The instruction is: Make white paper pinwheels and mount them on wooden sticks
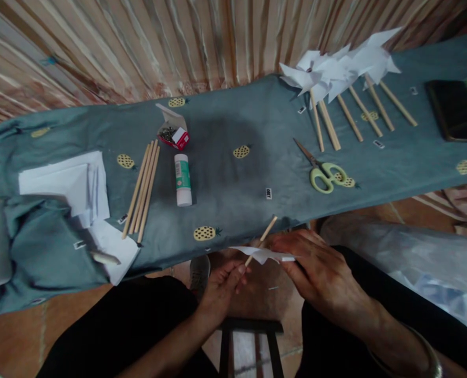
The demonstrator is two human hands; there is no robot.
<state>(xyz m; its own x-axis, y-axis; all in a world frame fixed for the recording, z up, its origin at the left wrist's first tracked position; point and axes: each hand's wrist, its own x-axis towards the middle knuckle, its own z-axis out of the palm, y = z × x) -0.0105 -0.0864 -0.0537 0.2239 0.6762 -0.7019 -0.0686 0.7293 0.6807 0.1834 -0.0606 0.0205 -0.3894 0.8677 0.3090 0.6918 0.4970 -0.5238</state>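
Your left hand [226, 279] pinches a wooden stick [270, 228], your right hand [322, 268] grips white paper [260, 254], and scissors [324, 177] lie beyond.

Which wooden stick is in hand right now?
The stick pinched in the left hand, showing on both sides of the white paper; the other sticks lie on the tablecloth, beside the glue stick or by the pinwheels.

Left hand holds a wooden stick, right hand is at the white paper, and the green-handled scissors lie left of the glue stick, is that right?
Not quite: the head view shows the green-handled scissors lying right of the glue stick. The left hand does hold a wooden stick, and the right hand is at the white paper.
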